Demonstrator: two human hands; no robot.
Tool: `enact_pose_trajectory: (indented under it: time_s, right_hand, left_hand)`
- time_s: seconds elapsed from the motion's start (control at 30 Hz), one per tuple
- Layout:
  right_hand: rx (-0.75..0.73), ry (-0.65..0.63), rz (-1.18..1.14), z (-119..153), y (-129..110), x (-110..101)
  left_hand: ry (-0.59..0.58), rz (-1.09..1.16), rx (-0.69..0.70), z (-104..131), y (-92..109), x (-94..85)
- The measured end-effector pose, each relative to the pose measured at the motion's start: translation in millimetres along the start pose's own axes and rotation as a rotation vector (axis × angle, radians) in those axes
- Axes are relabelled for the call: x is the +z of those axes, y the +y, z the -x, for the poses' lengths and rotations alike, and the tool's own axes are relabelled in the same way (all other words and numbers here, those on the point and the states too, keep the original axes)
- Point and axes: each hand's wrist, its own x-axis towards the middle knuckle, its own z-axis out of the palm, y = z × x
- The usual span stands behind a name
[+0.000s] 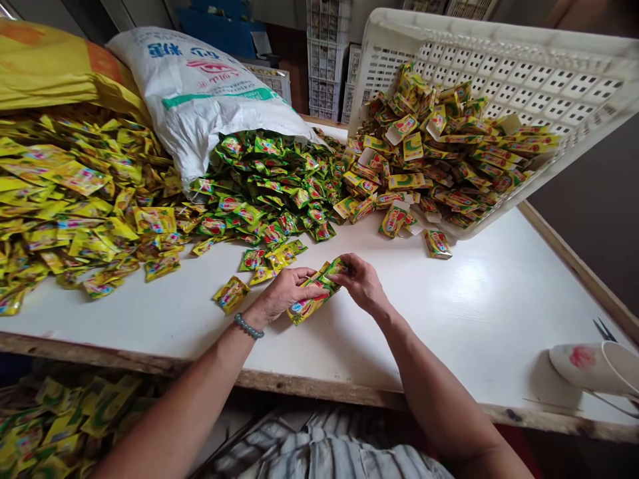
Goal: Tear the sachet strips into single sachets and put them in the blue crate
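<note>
My left hand (289, 291), with a beaded bracelet on its wrist, grips a small yellow-green box (305, 307) above the white table. Against the box's upper right end, my right hand (362, 283) pinches a green packet (337, 267). How far the packet sits inside the box is hidden by the fingers. Close to my left hand lie a yellow packet (231, 294) and some green and yellow ones (253, 259).
Yellow packets (74, 199) are heaped at the left, green packets (274, 179) spill from a white sack (200, 93). A tilted white basket (539, 73) holds small boxes (449, 146). A cup (594, 366) lies near the right edge, by dark pointed tips (605, 329).
</note>
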Motion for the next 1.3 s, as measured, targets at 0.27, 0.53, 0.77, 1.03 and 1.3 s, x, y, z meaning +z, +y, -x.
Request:
enact_pose_trajectory:
  time_s: [0.27, 0.53, 0.77, 1.03, 1.3]
  right_hand:
    - [0.065, 0.191, -0.073, 0, 4, 14]
    - [-0.047, 0.162, 0.167, 6, -8, 11]
    - [-0.128, 0.223, 0.187, 4, -7, 13]
    - [-0.029, 0.222, -0.004, 5, -8, 10]
    - [-0.086, 0.162, 0.126, 7, -9, 7]
  left_hand:
    - [0.054, 0.036, 0.056, -2, 1, 2.2]
    - [0.05, 0.038, 0.103, -7, -5, 0.0]
    - [0.083, 0.044, 0.114, -7, -3, 1.6]
    - [0.072, 0.126, 0.041, -1, 5, 2.3]
    - [0.034, 0.189, 0.028, 3, 10, 0.1]
